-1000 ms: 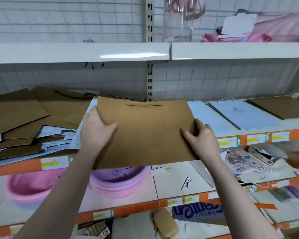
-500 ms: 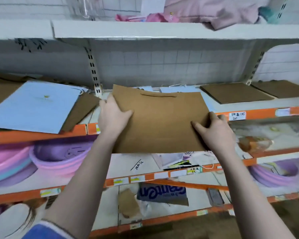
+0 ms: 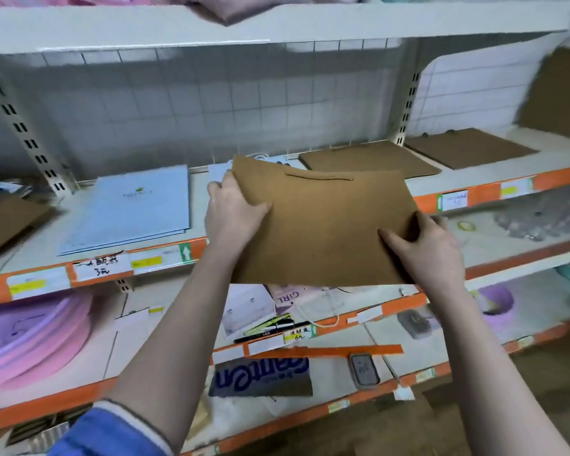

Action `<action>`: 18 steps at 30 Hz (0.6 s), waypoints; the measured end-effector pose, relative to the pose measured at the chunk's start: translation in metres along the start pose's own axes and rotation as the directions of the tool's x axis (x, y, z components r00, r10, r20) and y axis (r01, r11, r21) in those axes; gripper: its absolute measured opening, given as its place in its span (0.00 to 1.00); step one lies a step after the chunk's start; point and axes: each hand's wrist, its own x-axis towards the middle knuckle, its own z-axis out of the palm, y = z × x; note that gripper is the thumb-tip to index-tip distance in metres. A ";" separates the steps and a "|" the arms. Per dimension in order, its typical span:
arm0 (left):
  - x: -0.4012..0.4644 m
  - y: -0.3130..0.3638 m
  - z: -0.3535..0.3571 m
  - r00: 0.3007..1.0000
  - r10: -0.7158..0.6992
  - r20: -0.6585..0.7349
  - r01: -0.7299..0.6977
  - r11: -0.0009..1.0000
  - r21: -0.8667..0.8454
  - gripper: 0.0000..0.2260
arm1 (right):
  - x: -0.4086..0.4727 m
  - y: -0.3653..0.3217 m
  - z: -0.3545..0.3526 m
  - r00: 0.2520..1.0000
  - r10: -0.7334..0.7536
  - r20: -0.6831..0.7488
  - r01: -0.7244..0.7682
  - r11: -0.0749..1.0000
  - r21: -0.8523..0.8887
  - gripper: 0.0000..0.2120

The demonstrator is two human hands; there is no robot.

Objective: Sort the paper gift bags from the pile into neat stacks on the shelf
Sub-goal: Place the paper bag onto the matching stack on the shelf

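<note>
While you face the shelf [image 3: 474,189], you have three stacks lying flat on it: one pale blue stack [image 3: 129,212] at 9 o'clock and two brown stacks [image 3: 369,158] at 1 o'clock. One brown gift bag [image 3: 320,232], flat and plain with its handle folded across the top, sits at centre over the shelf's front edge. Your left hand [image 3: 234,209] grasps its left edge; your right hand [image 3: 425,248] pinches its right edge.
</note>
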 end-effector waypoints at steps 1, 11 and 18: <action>0.008 0.008 0.014 1.000 0.003 0.002 -0.003 1.000 -0.009 0.33 | 0.017 0.008 0.001 1.000 0.007 -0.006 -0.007 1.000 -0.001 0.26; 0.072 0.100 0.119 0.999 -0.027 0.028 0.028 1.000 -0.007 0.32 | 0.161 0.075 -0.008 0.999 -0.042 -0.002 0.041 0.998 -0.044 0.26; 0.100 0.128 0.170 0.990 -0.135 -0.049 0.136 0.991 0.013 0.29 | 0.246 0.103 0.008 0.976 -0.181 0.118 0.179 0.983 0.028 0.23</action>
